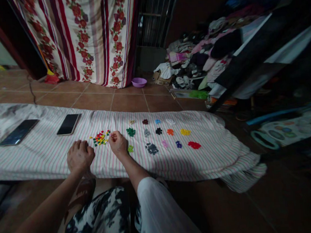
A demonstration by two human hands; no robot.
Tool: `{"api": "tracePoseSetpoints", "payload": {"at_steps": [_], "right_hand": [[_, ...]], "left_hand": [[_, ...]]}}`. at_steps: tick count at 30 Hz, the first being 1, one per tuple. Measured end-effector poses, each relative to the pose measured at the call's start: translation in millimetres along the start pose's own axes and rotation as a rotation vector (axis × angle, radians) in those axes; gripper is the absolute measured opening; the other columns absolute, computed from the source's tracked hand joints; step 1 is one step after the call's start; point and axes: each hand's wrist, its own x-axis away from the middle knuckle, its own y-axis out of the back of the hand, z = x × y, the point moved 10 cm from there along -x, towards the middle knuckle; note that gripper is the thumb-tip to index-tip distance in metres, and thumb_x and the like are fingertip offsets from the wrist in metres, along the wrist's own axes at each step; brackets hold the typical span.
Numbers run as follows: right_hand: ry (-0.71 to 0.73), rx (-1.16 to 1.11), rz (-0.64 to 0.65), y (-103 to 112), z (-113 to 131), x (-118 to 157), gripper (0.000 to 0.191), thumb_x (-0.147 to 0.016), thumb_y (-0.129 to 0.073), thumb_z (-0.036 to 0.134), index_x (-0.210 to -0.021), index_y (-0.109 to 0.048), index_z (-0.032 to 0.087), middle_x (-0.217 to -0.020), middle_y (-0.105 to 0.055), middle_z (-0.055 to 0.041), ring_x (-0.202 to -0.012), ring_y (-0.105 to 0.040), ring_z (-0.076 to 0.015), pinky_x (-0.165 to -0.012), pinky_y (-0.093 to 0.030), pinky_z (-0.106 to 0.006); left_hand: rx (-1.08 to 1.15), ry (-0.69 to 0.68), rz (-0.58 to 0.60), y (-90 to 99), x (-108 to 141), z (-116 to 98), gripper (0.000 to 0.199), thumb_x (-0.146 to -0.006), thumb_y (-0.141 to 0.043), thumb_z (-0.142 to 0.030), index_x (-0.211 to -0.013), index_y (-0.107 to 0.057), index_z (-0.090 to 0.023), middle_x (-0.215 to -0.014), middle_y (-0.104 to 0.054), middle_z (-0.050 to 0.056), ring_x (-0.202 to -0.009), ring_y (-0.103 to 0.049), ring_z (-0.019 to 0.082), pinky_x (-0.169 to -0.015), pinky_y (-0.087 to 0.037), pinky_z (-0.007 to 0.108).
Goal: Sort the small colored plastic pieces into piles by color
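A mixed heap of small coloured pieces (pixel 100 138), red, yellow, green and orange, lies on the striped cloth. Just right of it is my right hand (pixel 118 142), its fingers curled in a pinch; whatever is between the fingertips is too small to make out. My left hand (pixel 80 155) rests palm down on the cloth, left of and nearer than the heap, fingers loosely bent and slightly apart. Past my right hand sit single-colour piles, among them dark green pieces (pixel 131 132), lime green pieces (pixel 130 148), dark grey pieces (pixel 152 148) and red pieces (pixel 194 145).
Two phones (pixel 69 124) lie at the left on the striped cloth (pixel 53 153). More piles include yellow pieces (pixel 185 132), orange pieces (pixel 170 132) and black pieces (pixel 158 131). Beyond the cloth are a purple basin (pixel 139 82), a floral curtain (pixel 92 39) and heaped clothes (pixel 194 56).
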Motion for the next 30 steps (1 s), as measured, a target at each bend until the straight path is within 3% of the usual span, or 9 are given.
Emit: {"api": "tracePoseSetpoints", "payload": {"at_steps": [7, 11, 15, 18, 20, 24, 30], "right_hand": [[0.192, -0.182, 0.086, 5, 24, 19, 0.008, -0.084, -0.05, 0.027, -0.09, -0.056, 0.025, -0.087, -0.067, 0.0015, -0.079, -0.065, -0.0133, -0.071, -0.051, -0.024], [0.164, -0.282, -0.038, 54, 18, 6, 0.009, -0.082, -0.05, 0.028, -0.088, -0.054, 0.024, -0.081, -0.066, 0.0008, -0.076, -0.065, -0.0135, -0.069, -0.052, -0.023], [0.115, -0.306, -0.237, 138, -16, 2, 0.015, -0.081, -0.05, 0.032, -0.092, -0.055, 0.022, -0.086, -0.066, -0.0022, -0.08, -0.065, -0.0153, -0.075, -0.052, -0.027], [-0.02, -0.251, -0.407, 199, -65, 14, 0.024, -0.08, -0.05, 0.033, -0.099, -0.057, 0.022, -0.093, -0.067, -0.006, -0.087, -0.065, -0.0182, -0.079, -0.052, -0.031], [-0.122, -0.198, -0.473, 226, -96, 25, 0.025, -0.079, -0.048, 0.031, -0.099, -0.059, 0.021, -0.092, -0.068, -0.0062, -0.086, -0.066, -0.0189, -0.078, -0.052, -0.032], [-0.219, -0.035, -0.492, 251, -133, 40, 0.027, -0.076, -0.049, 0.027, -0.097, -0.064, 0.021, -0.091, -0.07, -0.0039, -0.085, -0.066, -0.0177, -0.079, -0.051, -0.03], [-0.36, 0.278, -0.32, 249, -152, 50, 0.026, -0.072, -0.051, 0.015, -0.089, -0.07, 0.022, -0.087, -0.071, -0.0012, -0.087, -0.065, -0.0166, -0.08, -0.048, -0.025]], "left_hand": [[0.008, -0.013, 0.035, -1.4, -1, -1, 0.033, -0.086, -0.037, -0.029, -0.105, -0.061, -0.016, -0.124, -0.06, 0.018, -0.117, -0.052, 0.032, -0.098, -0.041, 0.048], [0.021, -0.007, 0.054, -0.8, -1, -1, 0.032, -0.087, -0.038, -0.028, -0.105, -0.06, -0.015, -0.124, -0.059, 0.02, -0.118, -0.052, 0.033, -0.098, -0.042, 0.049], [0.021, -0.01, 0.073, 1.4, 0, -4, 0.031, -0.088, -0.037, -0.027, -0.104, -0.06, -0.014, -0.124, -0.059, 0.021, -0.118, -0.052, 0.034, -0.098, -0.042, 0.049], [0.008, -0.028, 0.087, 3.9, 0, -7, 0.031, -0.088, -0.036, -0.026, -0.104, -0.06, -0.013, -0.122, -0.059, 0.022, -0.115, -0.053, 0.034, -0.096, -0.042, 0.049], [-0.012, -0.037, 0.108, 5.1, 1, -9, 0.032, -0.088, -0.036, -0.026, -0.105, -0.059, -0.012, -0.119, -0.059, 0.021, -0.114, -0.053, 0.034, -0.095, -0.042, 0.048], [-0.056, -0.03, 0.145, 6.1, 3, -12, 0.034, -0.088, -0.035, -0.025, -0.106, -0.059, -0.01, -0.117, -0.06, 0.02, -0.115, -0.051, 0.033, -0.094, -0.04, 0.044], [-0.128, -0.022, 0.092, 5.3, 12, -14, 0.04, -0.091, -0.028, -0.024, -0.112, -0.059, -0.01, -0.12, -0.06, 0.019, -0.119, -0.048, 0.033, -0.095, -0.038, 0.044]]}}
